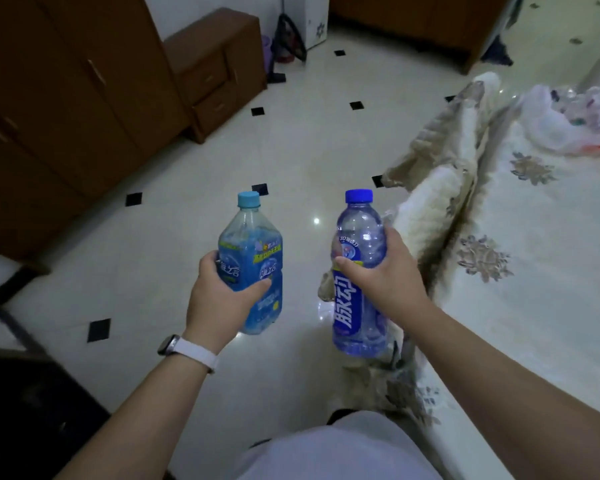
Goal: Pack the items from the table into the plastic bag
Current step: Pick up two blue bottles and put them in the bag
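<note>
Tiled floor (291, 140); cabinets (66, 98) left, bag (568, 123) right; cyan bottle (253, 244), blue bottle (347, 306) held.

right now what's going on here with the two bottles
A person holds a bottle in each hand, both upright above the tiled floor. The left hand grips the light-blue-capped bottle; the right hand grips the dark-blue-capped bottle. The plastic bag lies crumpled on the cloth-covered table off to the right, so neither bottle is packed yet.
</note>
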